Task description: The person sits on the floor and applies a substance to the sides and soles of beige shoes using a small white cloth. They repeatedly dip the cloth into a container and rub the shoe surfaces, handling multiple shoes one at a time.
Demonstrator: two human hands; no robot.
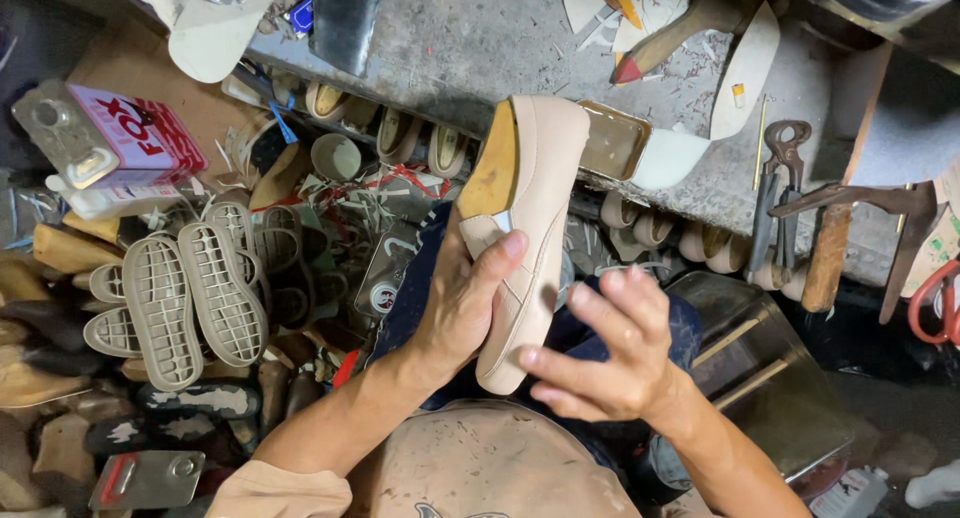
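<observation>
A beige leather shoe upper point(535, 193) stretched over a yellow wooden last stands upright in front of me, toe end pointing away toward the workbench. My left hand point(465, 303) grips it around the heel end, thumb laid across its side. My right hand point(610, 348) hovers just beside the heel with the fingers spread, fingertips at or near the leather and nothing in the palm.
A grey workbench point(470, 48) carries pincers point(782, 183), a hammer point(840, 228), a small metal tray point(612, 140) and leather scraps. Several grey rubber soles point(185, 293) and wooden lasts pile up at left, beside a glue tin point(115, 138). Red scissors point(940, 303) lie at right.
</observation>
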